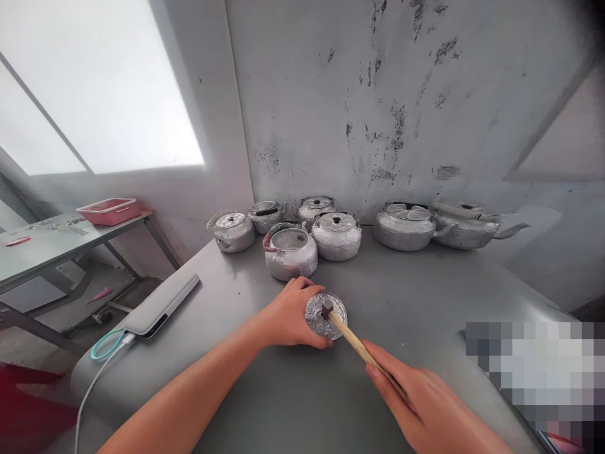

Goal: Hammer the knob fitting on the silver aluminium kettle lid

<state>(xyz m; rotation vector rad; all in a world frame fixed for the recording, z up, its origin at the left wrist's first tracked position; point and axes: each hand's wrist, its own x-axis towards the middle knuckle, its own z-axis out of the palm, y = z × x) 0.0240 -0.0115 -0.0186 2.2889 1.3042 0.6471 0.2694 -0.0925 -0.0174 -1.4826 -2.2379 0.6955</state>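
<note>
My left hand point(295, 315) grips a round, hammered metal kettle lid point(338, 307) by its edge, thumb on the near side and fingers on the far side. In my right hand point(406, 391) is a hammer point(352, 337) with a pale wooden handle, the fingers wrapped round its lower end. The small dark hammer head is over the middle of the lid; whether it touches the metal I cannot tell. Just beyond my left hand stands an open kettle point(292, 261) without a lid, its handle wrapped in red and green cord.
Several dented metal kettles point(336, 243) line the table's back by the wall. At the left lies a white power bank point(163, 306) with a cable. A second table point(61, 243) holds a pink basket point(108, 212). A blurred patch covers the right edge.
</note>
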